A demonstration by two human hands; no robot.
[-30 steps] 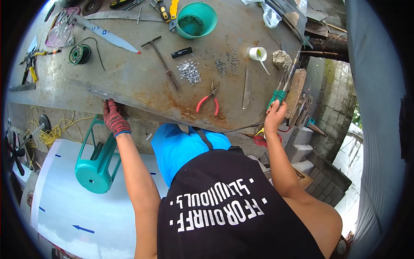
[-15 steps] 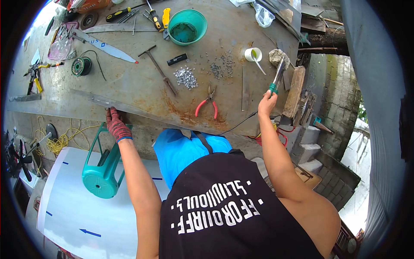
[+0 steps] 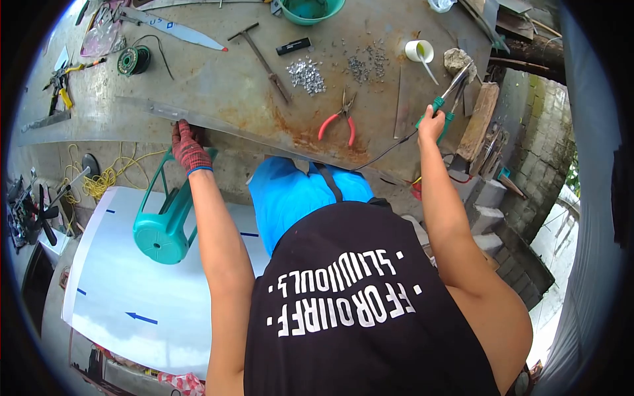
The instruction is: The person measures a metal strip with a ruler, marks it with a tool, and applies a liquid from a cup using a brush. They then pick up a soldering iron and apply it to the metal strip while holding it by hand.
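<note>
The right hand [image 3: 432, 124], which is bare, is closed around the green handle of a soldering iron [image 3: 438, 102], so this tool lies inside its fingers and well apart from the other hand. The metal shaft points away from the person, and its tip is at the stone [image 3: 457, 61]; whether they touch, I cannot tell. Just beside the same hand a second green handle [image 3: 447, 125] is seen. The left hand [image 3: 189, 146], in a red knitted glove, has its fingers at the near edge of the metal table [image 3: 218, 86], beside a long flat strip [image 3: 158, 109]; if it grips something, I cannot tell. Between the two hands, but farther forward, the red-handled pliers [image 3: 343, 112] lie with their handles spread. Beyond them is a pile of shiny metal pieces [image 3: 306, 76], with darker pieces [image 3: 360, 69] scattered near it, and the white cup [image 3: 419, 51] lies near the stone.
</note>
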